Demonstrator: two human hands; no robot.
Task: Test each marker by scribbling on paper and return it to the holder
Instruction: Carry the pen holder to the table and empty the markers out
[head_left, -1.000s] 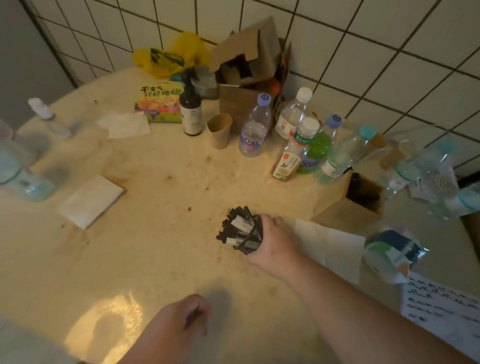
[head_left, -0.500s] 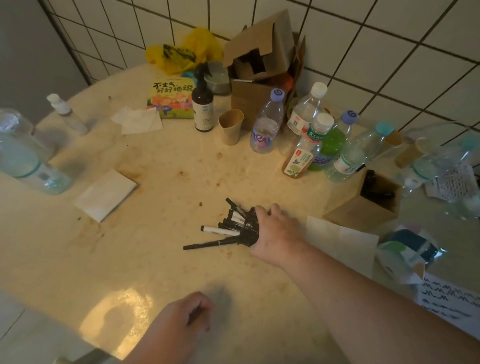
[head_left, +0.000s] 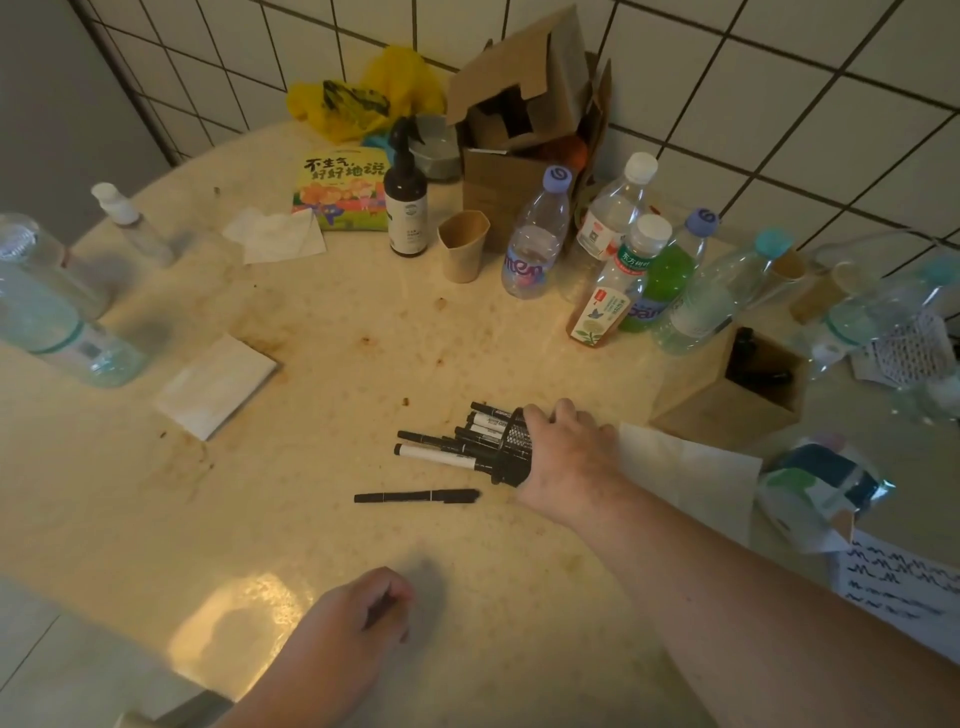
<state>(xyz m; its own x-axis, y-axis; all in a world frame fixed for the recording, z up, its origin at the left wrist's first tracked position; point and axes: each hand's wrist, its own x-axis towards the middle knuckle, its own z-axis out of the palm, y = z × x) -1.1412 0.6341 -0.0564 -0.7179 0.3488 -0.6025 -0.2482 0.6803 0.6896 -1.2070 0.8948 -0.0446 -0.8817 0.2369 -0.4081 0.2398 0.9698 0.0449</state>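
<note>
My right hand grips the tipped mesh holder. One loose marker lies crosswise on the table, nearer that hand than my curled left hand, whose contents I cannot tell.

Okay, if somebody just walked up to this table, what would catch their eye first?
Mid-table, the right hand grips a black mesh holder tipped on its side, markers spilling leftward. One black marker lies loose just in front. A cluster of bottles stands behind, by the tiled wall.

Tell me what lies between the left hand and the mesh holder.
In the head view, one loose black marker lies on the table between the left hand and the holder.
</note>
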